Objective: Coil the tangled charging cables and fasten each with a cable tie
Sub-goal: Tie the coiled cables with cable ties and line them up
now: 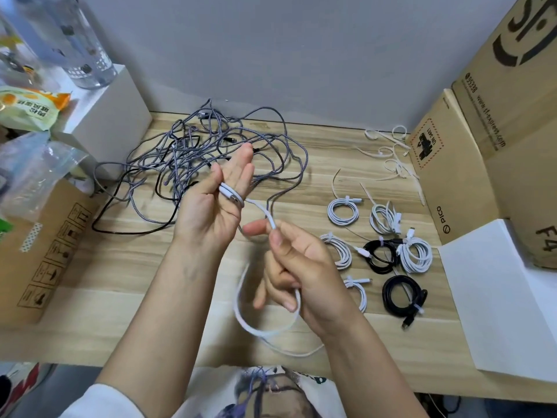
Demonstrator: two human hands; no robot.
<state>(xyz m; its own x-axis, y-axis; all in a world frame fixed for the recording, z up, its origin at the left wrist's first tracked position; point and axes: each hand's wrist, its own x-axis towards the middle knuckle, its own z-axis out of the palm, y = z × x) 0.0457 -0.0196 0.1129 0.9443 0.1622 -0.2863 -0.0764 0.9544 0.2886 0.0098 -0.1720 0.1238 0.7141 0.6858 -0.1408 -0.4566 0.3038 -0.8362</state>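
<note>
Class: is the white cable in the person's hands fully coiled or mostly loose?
Mostly loose: white cable has just a turn or two around left hand; the rest hangs.

Two bare forearms rise from the bottom of the frame, ending in the left hand [211, 203] at centre and the right hand [297, 267] just lower right of it. Neither wears a ring, watch or glove, and the nails are short and plain. A white sleeve [102, 401] shows at the lower left edge. At bottom centre lies a white shirt [259, 393] with a print in purple, dark and green tones
</note>
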